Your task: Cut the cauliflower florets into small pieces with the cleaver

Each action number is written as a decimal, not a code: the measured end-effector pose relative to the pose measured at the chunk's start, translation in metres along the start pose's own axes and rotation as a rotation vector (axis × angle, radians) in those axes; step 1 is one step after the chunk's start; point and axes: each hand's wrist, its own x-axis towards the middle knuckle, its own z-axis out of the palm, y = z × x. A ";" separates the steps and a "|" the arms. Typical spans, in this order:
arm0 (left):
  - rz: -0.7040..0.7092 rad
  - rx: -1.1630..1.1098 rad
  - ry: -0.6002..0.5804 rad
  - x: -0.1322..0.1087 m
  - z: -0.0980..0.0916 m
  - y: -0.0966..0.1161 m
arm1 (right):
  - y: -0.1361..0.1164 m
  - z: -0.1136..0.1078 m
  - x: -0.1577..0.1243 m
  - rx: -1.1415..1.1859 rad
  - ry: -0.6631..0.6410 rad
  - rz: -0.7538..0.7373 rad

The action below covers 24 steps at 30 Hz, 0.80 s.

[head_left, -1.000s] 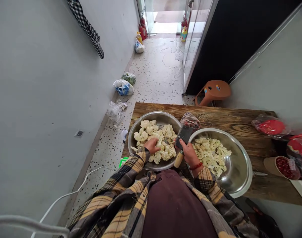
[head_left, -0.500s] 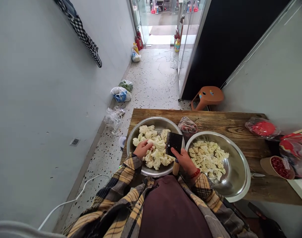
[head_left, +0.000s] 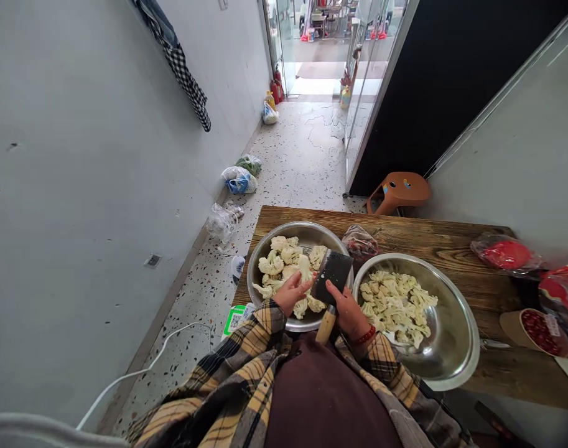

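Note:
My right hand is closed on a cleaver with a dark blade and a wooden handle, held over the right side of the left steel bowl. My left hand grips a cauliflower floret by its lower part, close to the blade's left edge. Larger cauliflower pieces lie in the bowl beneath both hands. To the right, a second steel bowl holds many smaller cut cauliflower pieces.
The bowls stand on a wooden table. A plastic bag lies behind them. On the right are a red wrapped item and a tub of red bits. An orange stool stands beyond the table; bags line the left wall.
The view has shifted, so the scene sits slightly right and lower. The cleaver has tilted, its handle swinging left, and the floret in my left hand now points upward.

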 end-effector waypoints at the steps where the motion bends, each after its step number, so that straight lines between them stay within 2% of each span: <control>1: -0.026 -0.043 0.000 -0.001 0.003 -0.001 | -0.003 0.002 -0.003 -0.003 -0.009 0.001; 5: -0.015 -0.120 0.059 0.002 0.002 0.000 | -0.013 -0.002 -0.014 -0.016 -0.041 0.020; 8: 0.027 0.007 0.153 0.004 -0.008 0.004 | -0.017 -0.017 -0.020 -0.071 -0.080 0.035; 11: 0.025 0.162 0.148 0.005 -0.016 0.007 | -0.016 -0.033 -0.021 -0.218 -0.089 0.029; 13: -0.005 0.219 0.105 0.005 -0.017 0.008 | -0.014 -0.039 -0.018 -0.401 -0.001 -0.077; 16: -0.037 0.269 0.085 0.006 -0.013 0.008 | -0.015 -0.040 -0.014 -0.741 0.082 -0.404; 19: -0.031 0.327 0.076 0.007 -0.008 0.006 | -0.021 -0.033 -0.012 -0.952 -0.046 -0.686; 21: -0.024 0.380 0.070 0.008 -0.006 0.004 | -0.025 -0.025 -0.012 -1.041 -0.117 -0.788; 24: 0.032 0.464 0.056 0.010 -0.005 0.003 | -0.029 -0.013 -0.011 -1.201 -0.118 -0.858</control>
